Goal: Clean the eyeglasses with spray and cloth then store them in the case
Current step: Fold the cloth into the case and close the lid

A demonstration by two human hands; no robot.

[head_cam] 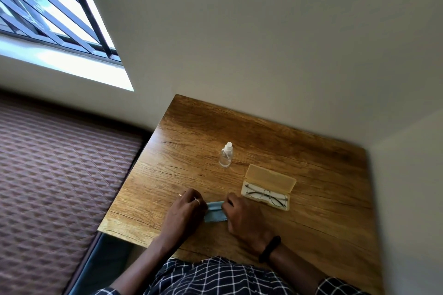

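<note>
With both hands' fingers [196, 201] pinched on the blue cloth [214, 213], fold it flat before tucking it beside the eyeglasses [267, 195] in the open case [269, 178] at 2 o'clock.

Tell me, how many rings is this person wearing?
2, both on the left hand: one gold ring on an outer finger and a second gold ring nearer the folded light-blue cloth. The right hand shows none, though its fingers are partly hidden.
</note>
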